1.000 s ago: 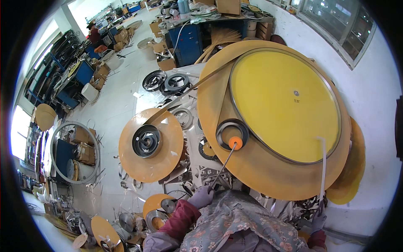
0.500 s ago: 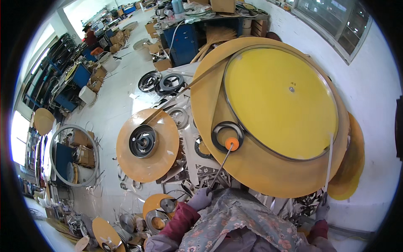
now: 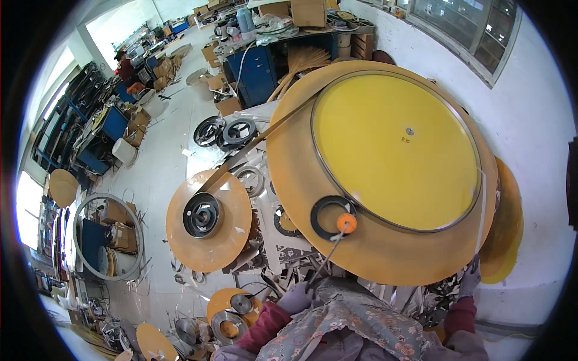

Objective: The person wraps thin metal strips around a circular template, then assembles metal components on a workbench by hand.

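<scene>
A large yellow disc with a metal rim lies on a wider tan round board. My left hand, in a grey glove, is closed around a thin rod. The rod's round orange end sits beside a black ring on the board, close to the disc's rim. My right hand, gloved too, grips the lower end of a pale narrow stick, whose upper end reaches the disc's right edge. A flat brownish band runs from a smaller tan reel to the board.
Metal scraps and rings lie under and around the board. A blue cabinet and a straw broom stand behind. A white wall borders the right side. A big grey ring stands at the left.
The yellow disc has turned: its small mark has moved from above the centre bolt to below it. The rod's orange end has shifted right and down. My right hand shows higher in view.
</scene>
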`<state>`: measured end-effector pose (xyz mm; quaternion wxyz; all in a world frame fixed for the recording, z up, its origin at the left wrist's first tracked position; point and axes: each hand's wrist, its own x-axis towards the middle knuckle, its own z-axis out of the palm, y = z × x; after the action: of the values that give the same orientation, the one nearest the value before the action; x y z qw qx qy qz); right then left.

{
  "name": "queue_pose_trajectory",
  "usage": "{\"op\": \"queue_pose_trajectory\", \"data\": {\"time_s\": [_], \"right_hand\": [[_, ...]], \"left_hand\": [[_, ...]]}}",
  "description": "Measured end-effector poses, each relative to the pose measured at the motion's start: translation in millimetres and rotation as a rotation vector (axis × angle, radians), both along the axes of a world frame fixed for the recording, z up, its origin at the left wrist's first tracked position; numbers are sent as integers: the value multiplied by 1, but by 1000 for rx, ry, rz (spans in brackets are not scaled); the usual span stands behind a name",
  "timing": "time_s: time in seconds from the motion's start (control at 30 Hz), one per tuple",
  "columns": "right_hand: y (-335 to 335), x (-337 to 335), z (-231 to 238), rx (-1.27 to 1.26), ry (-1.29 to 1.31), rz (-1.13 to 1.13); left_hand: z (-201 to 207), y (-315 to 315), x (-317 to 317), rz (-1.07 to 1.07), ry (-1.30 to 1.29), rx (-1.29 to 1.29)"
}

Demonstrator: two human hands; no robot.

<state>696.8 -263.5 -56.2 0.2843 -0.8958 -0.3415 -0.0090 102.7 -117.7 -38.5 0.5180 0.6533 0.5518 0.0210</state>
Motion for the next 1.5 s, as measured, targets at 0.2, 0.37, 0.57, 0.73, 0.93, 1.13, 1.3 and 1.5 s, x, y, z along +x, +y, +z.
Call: {"op": "queue_pose_trajectory", "data": {"time_s": [0.2,0.37,0.57,0.73,0.93,1.13,1.3,1.5], "right_hand": [[10,-1,-9,382,438,-112],[1,33,-31,643,717,-33],[24,31,-24,631,1460,-297],[55,8,8,633,1800,-94],[62,3,22,633,1845,-83],[36,14,17,630,1884,59],[32,11,17,629,1754,-173],[11,28,-2,600,1839,21]], "left_hand": [[7,5,-32,189,12,-75],[40,-24,-54,350,-6,-202],[39,-75,-74,734,-168,-277],[23,-62,-71,860,-253,-420],[4,-16,-63,1017,-335,-384],[-17,10,-52,1163,-509,-247],[-36,63,-42,1077,-562,-134],[-44,137,-61,1095,-512,-114]]}}
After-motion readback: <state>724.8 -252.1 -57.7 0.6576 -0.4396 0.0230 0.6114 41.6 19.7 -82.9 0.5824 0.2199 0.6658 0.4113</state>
